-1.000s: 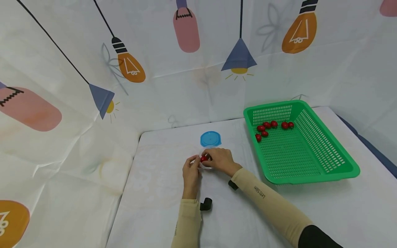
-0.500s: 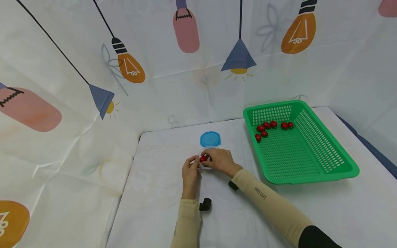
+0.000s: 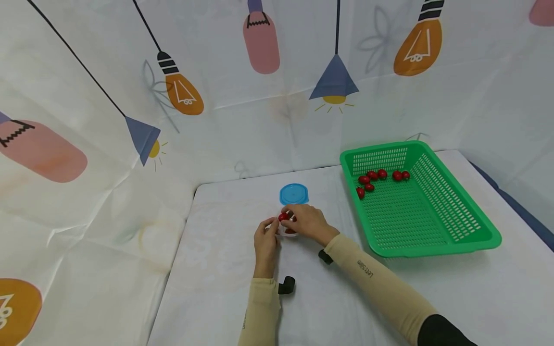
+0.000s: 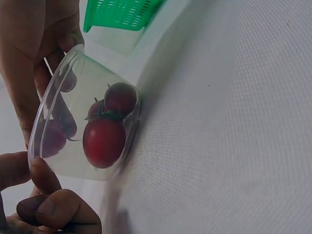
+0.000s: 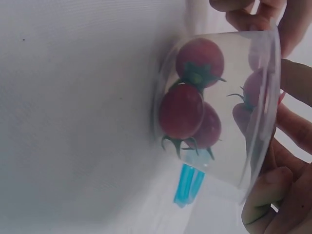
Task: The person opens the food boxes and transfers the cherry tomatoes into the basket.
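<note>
A clear plastic cup [image 4: 92,168] stands on the white cloth between my hands. Several cherry tomatoes [image 5: 181,111] with green stems lie at its bottom. My left hand [image 3: 266,245] pinches the cup's rim from the left, with its other fingers curled in the left wrist view. From the right, my right hand [image 3: 308,221] reaches over the cup's mouth and grips a red cherry tomato [image 3: 283,217] at rim height. More than one tomato shows near the rim through the wall; how many the right hand holds is partly hidden by its fingers.
Just behind the cup lies a blue lid [image 3: 294,194]. To the right sits a green plastic basket [image 3: 433,230] with several cherry tomatoes [image 3: 372,175] at its far left side. A printed cloth [image 3: 259,129] hangs behind the table.
My right hand has risen slightly, and the tomato in its fingers has moved up with it. A tomato inside the cup now shows beneath that hand. The left hand stays at the rim.
</note>
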Tool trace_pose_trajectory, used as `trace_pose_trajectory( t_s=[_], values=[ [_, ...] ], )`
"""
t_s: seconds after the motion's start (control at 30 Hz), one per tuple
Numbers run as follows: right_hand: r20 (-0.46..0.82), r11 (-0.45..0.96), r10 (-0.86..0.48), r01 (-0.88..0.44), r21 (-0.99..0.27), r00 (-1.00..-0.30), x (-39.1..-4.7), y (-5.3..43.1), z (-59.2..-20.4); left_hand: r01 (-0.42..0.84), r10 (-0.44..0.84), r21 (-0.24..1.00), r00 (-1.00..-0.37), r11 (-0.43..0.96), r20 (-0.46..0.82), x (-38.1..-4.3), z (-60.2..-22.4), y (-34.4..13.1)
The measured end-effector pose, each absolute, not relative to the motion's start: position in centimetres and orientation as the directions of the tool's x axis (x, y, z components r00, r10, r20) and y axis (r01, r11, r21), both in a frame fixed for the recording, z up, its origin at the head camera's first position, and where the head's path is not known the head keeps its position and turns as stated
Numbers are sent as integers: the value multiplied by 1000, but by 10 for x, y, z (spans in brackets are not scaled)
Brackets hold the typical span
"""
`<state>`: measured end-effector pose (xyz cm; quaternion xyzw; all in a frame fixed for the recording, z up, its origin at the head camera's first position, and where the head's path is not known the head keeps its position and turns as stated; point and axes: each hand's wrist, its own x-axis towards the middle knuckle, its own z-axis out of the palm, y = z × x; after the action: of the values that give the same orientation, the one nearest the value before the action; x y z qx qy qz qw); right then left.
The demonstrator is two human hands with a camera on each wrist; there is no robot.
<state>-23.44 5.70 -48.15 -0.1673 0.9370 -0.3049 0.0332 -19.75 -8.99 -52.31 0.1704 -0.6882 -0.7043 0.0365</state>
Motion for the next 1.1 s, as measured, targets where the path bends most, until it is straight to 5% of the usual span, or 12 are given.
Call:
trace_pose_trajectory(
  t_s=[1.1],
  values=[
    [255, 716, -304, -396, -574, -918, -226, 76, -411, -207, -296, 977, -931, -58, -215, -197, -523, -90]
  ],
)
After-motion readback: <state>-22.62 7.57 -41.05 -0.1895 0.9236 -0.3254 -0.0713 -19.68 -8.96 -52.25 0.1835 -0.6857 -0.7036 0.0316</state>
